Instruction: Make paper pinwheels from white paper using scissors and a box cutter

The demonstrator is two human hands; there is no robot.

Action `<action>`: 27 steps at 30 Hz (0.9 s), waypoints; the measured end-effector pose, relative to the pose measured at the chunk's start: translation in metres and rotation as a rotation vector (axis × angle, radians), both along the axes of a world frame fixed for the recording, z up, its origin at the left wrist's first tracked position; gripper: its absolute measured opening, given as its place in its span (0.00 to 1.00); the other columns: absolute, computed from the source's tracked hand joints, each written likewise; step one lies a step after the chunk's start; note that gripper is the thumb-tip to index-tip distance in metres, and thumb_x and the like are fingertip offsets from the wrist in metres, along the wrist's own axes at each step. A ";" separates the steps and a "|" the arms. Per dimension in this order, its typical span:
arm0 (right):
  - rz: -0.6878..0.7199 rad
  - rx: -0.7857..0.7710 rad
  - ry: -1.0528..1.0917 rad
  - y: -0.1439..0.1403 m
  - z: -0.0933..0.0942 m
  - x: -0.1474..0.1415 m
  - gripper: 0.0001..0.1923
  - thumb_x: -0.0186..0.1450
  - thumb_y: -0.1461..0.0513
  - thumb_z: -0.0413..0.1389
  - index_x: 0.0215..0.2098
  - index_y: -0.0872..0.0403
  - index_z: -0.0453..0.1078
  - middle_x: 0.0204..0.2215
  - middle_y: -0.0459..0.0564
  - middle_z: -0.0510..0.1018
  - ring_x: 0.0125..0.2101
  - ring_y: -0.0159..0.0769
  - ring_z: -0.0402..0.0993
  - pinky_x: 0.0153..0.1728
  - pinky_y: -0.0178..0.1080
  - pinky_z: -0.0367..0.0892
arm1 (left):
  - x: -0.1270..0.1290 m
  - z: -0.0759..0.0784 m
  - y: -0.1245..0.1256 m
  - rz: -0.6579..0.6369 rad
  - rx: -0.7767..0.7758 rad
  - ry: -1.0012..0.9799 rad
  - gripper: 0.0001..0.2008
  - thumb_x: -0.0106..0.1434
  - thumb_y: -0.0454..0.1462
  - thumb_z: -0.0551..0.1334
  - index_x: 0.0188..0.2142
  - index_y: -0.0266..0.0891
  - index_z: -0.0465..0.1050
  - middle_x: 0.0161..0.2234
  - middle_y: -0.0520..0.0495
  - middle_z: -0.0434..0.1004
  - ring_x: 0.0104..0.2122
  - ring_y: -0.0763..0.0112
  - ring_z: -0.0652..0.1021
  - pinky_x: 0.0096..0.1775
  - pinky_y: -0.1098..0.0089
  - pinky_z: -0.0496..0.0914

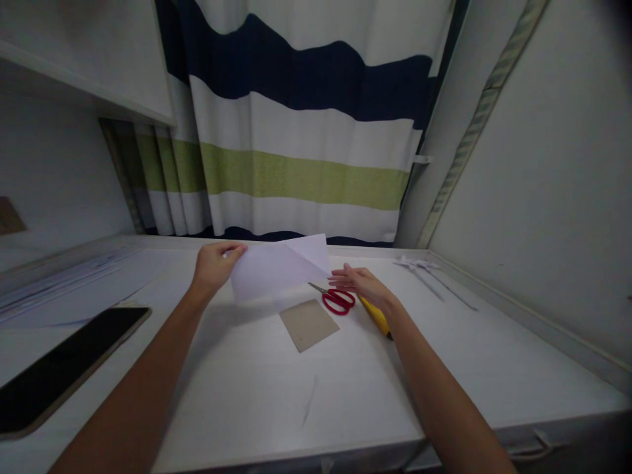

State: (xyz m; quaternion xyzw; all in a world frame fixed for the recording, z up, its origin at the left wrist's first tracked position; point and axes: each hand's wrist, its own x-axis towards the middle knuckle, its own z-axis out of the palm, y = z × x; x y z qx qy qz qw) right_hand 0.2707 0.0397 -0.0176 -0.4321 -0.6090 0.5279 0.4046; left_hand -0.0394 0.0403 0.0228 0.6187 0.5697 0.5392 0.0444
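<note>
Desk scene, read from left to right, with places given relative to the red scissors (338, 300). Far to the left of the scissors a dark phone (64, 367) lies flat near the desk's edge, screen up; behind it loose white sheets (74, 280) are spread flat on the white desk (257, 395). The left hand (213, 264) pinches the left edge of a white paper (279, 268), thumb on the near face and fingers behind, so that the sheet hangs lifted and tilted above the desk, just left of and behind the scissors; a diagonal fold line shows on the sheet's right part. Beneath the paper and just left of the scissors a square of brown card (309, 324) lies flat. The right hand (360, 282), fingers spread and holding nothing, hovers directly over the scissors' right side, near the paper's right corner. A yellow knife (376, 317) lies just right of the scissors, partly hidden under the right wrist. Well to the right, thin paper strips (429, 273) rest near the wall, and a striped curtain (306, 125) hangs behind
</note>
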 end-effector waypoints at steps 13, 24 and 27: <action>-0.223 0.164 0.340 -0.001 0.012 -0.017 0.12 0.49 0.60 0.58 0.27 0.61 0.65 0.20 0.48 0.71 0.17 0.26 0.68 0.12 0.26 0.56 | 0.014 -0.002 -0.007 -0.238 -0.096 -0.266 0.06 0.47 0.38 0.60 0.23 0.37 0.72 0.16 0.51 0.72 0.21 0.70 0.72 0.28 0.71 0.65; -0.091 0.218 0.262 -0.009 0.014 -0.026 0.15 0.48 0.59 0.59 0.31 0.58 0.66 0.20 0.44 0.70 0.16 0.22 0.61 0.15 0.27 0.53 | 0.040 -0.004 -0.022 -0.563 -0.251 -0.036 0.16 0.54 0.44 0.56 0.38 0.37 0.71 0.34 0.46 0.75 0.32 0.68 0.73 0.33 0.71 0.66; -0.072 0.215 0.290 -0.015 0.018 -0.033 0.15 0.48 0.58 0.59 0.33 0.56 0.66 0.21 0.44 0.71 0.18 0.24 0.64 0.17 0.27 0.56 | 0.054 -0.011 -0.029 -0.803 -0.523 -0.066 0.14 0.53 0.45 0.57 0.28 0.35 0.72 0.28 0.47 0.75 0.26 0.69 0.73 0.26 0.73 0.65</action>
